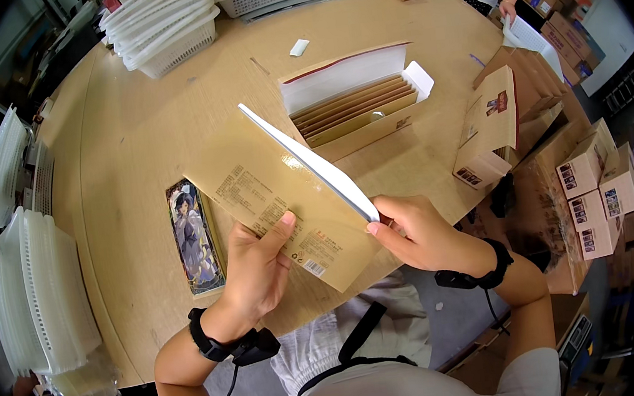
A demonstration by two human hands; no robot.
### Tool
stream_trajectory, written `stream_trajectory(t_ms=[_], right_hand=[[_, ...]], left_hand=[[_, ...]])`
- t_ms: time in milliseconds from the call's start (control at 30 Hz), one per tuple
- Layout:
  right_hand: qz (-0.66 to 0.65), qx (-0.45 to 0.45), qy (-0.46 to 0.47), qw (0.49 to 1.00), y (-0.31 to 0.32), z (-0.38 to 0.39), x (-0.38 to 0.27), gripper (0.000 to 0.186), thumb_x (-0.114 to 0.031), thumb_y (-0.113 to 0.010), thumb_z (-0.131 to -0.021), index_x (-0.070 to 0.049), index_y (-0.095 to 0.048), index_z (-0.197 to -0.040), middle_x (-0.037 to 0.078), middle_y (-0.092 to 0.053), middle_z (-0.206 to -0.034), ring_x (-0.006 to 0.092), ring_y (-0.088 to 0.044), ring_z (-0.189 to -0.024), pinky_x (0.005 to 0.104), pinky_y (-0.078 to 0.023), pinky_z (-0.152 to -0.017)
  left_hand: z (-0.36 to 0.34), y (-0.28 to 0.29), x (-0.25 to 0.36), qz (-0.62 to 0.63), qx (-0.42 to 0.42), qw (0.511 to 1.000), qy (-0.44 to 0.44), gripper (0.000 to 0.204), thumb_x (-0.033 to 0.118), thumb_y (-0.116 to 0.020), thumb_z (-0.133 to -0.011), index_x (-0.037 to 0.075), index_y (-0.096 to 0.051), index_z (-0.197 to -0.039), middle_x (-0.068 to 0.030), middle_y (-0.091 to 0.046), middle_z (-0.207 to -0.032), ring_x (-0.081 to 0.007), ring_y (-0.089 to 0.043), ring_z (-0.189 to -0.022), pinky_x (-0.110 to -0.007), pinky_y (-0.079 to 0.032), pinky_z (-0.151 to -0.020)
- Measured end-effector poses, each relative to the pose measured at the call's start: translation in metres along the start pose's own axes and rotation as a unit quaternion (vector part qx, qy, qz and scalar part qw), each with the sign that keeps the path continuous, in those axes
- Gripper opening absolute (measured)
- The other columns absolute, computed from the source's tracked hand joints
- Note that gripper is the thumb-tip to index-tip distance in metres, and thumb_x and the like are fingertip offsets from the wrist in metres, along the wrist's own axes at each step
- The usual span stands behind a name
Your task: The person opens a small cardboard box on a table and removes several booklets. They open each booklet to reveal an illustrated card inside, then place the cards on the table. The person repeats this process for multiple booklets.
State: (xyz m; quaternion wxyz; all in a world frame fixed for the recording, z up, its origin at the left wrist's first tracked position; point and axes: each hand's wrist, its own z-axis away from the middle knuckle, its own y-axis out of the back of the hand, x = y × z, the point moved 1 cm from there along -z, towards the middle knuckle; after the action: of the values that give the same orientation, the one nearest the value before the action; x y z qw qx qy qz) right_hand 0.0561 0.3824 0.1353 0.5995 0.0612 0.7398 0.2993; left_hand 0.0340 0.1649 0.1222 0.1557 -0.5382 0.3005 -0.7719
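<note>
Both hands gripping. Left hand [258,260] has the flat gold packet [264,169] at its near left part, thumb on the printed face. Right hand [417,232] pinches the near end of its white edge [305,159]. Packet is over the near side of the worktop [123,153]. Picture-faced stack [194,238] lies left of it; open carton [372,134] with a row of brown sleeves [354,107] on the far side. White baskets [166,47] stacked far left.

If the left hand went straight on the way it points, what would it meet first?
Past the gold packet it grips, the left hand would probably meet the open box, though depth is unclear and it may pass above it.
</note>
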Motion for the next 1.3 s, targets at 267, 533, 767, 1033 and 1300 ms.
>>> stream_trajectory(t_ms=[267, 533, 767, 1033, 1300], right_hand=[[-0.010, -0.012, -0.025, 1.000, -0.001, -0.002, 0.005, 0.012, -0.004, -0.049, -0.090, 0.002, -0.050, -0.081, 0.012, -0.052, -0.060, 0.0169, -0.047, -0.046, 0.0315, -0.035, -0.044], [0.016, -0.036, -0.029, 0.999, 0.001, -0.002, 0.007, 0.010, -0.003, -0.044, -0.092, 0.004, -0.050, -0.091, 0.014, -0.055, -0.065, 0.0231, -0.061, -0.058, 0.0333, -0.044, -0.051], [-0.017, -0.036, -0.031, 0.999, -0.001, -0.002, 0.013, 0.019, 0.003, -0.041, -0.090, 0.003, -0.046, -0.109, 0.015, -0.057, -0.072, 0.0250, -0.062, -0.063, 0.0333, -0.049, -0.056], [-0.001, 0.023, 0.121, 0.992, -0.002, -0.001, 0.015, 0.035, 0.011, -0.046, -0.083, -0.002, -0.049, -0.115, 0.016, -0.057, -0.094, 0.0263, -0.061, -0.069, 0.0310, -0.052, -0.060], [0.138, 0.057, 0.154, 0.977, -0.002, 0.001, 0.016, 0.018, 0.008, -0.057, -0.079, -0.001, -0.055, -0.094, 0.012, -0.055, -0.095, 0.0238, -0.058, -0.066, 0.0309, -0.047, -0.056]], left_hand=[[-0.002, 0.000, -0.003, 0.011, 0.008, 1.000, -0.010, 0.020, 0.000, -0.052, -0.092, 0.001, -0.053, -0.112, -0.0099, -0.062, -0.109, -0.0166, -0.062, -0.098, -0.029, -0.053, -0.083], [-0.003, 0.002, -0.005, 0.002, 0.000, 1.000, -0.007, 0.020, 0.001, -0.053, -0.091, 0.000, -0.054, -0.112, -0.0101, -0.062, -0.110, -0.0164, -0.061, -0.099, -0.029, -0.053, -0.083], [-0.005, 0.004, -0.003, 0.002, 0.010, 1.000, -0.003, 0.022, 0.001, -0.051, -0.092, 0.003, -0.052, -0.114, -0.0085, -0.061, -0.111, -0.0158, -0.060, -0.100, -0.029, -0.053, -0.084], [-0.006, 0.005, 0.003, 0.010, 0.015, 1.000, 0.000, 0.022, 0.001, -0.049, -0.093, 0.003, -0.050, -0.115, -0.0094, -0.060, -0.112, -0.0172, -0.060, -0.102, -0.031, -0.053, -0.086], [-0.008, 0.007, 0.005, 0.011, 0.014, 1.000, -0.013, 0.019, 0.000, -0.049, -0.093, 0.002, -0.053, -0.112, -0.0101, -0.061, -0.111, -0.0172, -0.061, -0.100, -0.030, -0.053, -0.086]])
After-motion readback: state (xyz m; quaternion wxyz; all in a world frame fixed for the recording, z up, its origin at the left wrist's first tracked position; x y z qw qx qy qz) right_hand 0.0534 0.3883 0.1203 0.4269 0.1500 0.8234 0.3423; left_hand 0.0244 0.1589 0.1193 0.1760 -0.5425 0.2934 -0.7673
